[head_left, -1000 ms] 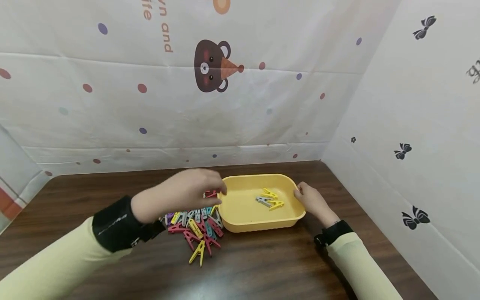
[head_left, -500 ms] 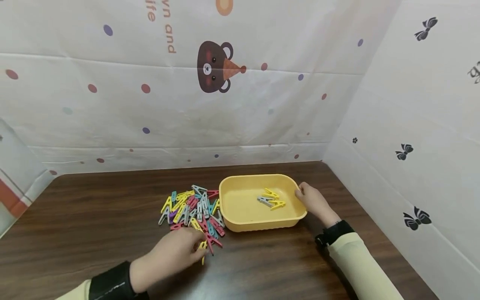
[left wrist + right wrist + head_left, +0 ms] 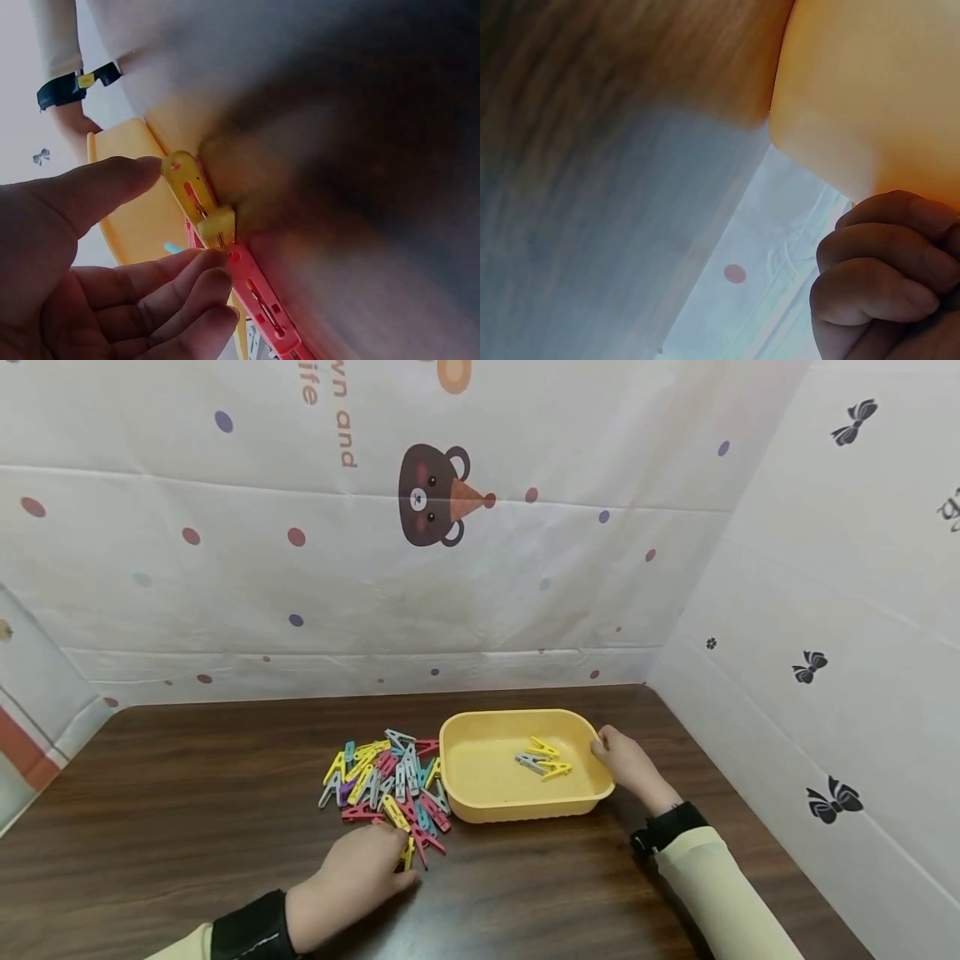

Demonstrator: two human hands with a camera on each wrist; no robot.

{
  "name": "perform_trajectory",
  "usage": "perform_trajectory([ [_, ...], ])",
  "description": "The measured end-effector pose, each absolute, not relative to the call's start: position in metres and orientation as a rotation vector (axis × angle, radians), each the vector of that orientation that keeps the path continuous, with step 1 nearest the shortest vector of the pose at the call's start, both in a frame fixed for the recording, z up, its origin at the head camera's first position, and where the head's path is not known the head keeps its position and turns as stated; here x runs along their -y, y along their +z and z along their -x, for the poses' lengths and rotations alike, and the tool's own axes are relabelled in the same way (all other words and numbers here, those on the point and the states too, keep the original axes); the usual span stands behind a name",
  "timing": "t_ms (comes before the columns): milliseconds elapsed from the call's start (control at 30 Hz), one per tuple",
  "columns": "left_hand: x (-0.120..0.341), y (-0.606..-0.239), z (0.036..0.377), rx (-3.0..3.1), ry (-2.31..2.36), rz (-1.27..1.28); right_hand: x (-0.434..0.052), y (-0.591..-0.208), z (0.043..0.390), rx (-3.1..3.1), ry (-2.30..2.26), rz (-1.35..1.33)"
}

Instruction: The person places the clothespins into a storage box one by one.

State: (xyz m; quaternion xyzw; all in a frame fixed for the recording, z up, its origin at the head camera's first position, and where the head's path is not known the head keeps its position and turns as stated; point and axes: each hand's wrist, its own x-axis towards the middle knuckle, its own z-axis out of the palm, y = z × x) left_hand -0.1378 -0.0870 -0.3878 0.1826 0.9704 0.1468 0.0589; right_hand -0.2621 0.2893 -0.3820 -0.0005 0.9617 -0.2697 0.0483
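Observation:
A pile of coloured clothespins [image 3: 382, 777] lies on the dark wooden table [image 3: 187, 810], just left of a yellow tray [image 3: 480, 806]. The tray holds a grey clothespin [image 3: 528, 763] and two yellow ones. My left hand [image 3: 401, 860] is at the near edge of the pile. In the left wrist view, the left hand [image 3: 187, 217] pinches a yellow clothespin [image 3: 196, 196] between thumb [image 3: 112, 187] and curled fingers. A red clothespin [image 3: 259, 300] lies against it. My right hand [image 3: 602, 748] grips the tray's right rim, and its curled fingers [image 3: 877, 270] press the yellow tray [image 3: 855, 82].
Patterned white sheets [image 3: 465, 568] wall in the table at the back and right, close behind the tray. Bare wood stretches to the left of the pile and along the front edge [image 3: 525, 893].
My left hand has drawn back from the pile's far side by the tray to its near edge and settled on a yellow clothespin. The right hand and tray have stayed put.

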Motion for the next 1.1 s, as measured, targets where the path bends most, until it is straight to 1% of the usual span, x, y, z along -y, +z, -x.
perform_trajectory([
  [200,0.084,-0.388,0.136,-2.937,0.400,-0.494,-0.288,-0.382,0.262,-2.932,-0.837,0.009],
  [433,0.087,-0.390,0.134,-2.924,0.459,-0.479,-0.289,-0.380,0.262,-2.946,-0.814,0.033],
  [1100,0.098,-0.390,0.130,-2.964,0.298,-0.539,-0.289,-0.380,0.262,-2.938,-0.824,0.003],
])
